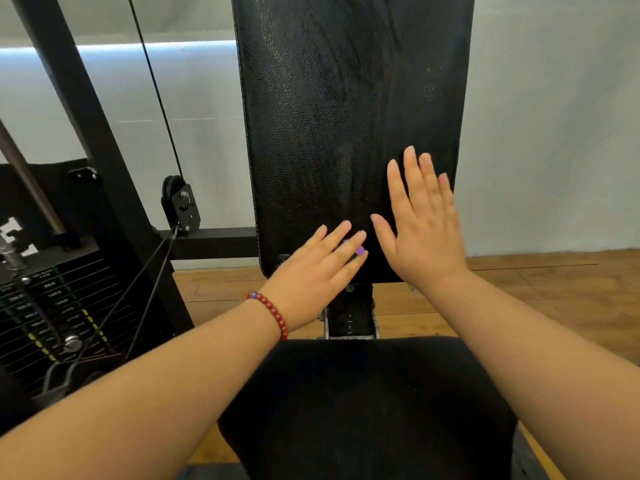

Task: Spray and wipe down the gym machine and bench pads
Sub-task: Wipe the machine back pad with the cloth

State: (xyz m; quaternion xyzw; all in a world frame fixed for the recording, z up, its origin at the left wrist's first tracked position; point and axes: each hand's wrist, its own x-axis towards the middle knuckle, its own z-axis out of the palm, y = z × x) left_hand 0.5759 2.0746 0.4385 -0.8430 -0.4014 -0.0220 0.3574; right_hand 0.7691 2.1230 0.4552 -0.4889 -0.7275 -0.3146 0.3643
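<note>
Basically, the back pad [346,98], stretching toward 12 o'clock, is being pressed by spread-flat left grip [311,268] and higher right grip [422,230].

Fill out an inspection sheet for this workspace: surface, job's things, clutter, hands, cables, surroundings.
Surface: upright black back pad with a streaky sheen; matte black seat pad below it.
Job's things: a small purple thing peeks out under the left hand, too little showing to name it; no spray bottle seen.
Clutter: nothing seen.
Hands: left hand, wearing a red bead bracelet, lies with straight fingers at the back pad's lower edge; right hand lies flat on the back pad, fingers spread.
Cables: a black cable runs down to a pulley left of the back pad; more cross the weight stack.
Surroundings: wooden floor, grey wall.
</note>
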